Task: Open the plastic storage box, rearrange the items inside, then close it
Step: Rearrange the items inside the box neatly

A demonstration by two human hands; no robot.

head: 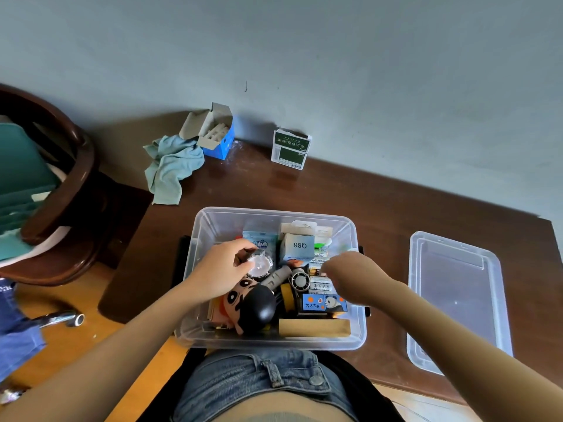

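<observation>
The open storage box (pixel 274 339) stands on the bench (pixel 380 202) at 6 o'clock. A round clear case (pixel 259 264) is pinched by the left hand (pixel 222 269); it should be lifted straight, clear of the doll (pixel 253 306). The right hand (pixel 350 275) reaches among small packets (pixel 320 281); its grip cannot be told. The lid (pixel 457 296) waits at 3 o'clock.

The open box (pixel 274 216) is crammed full; bare table (pixel 380 214) lies between it and the lid (pixel 457 300) to its right.

The storage box (pixel 201 226) sits on the table (pixel 380 193), its lid (pixel 457 296) lying just to its right.
</observation>
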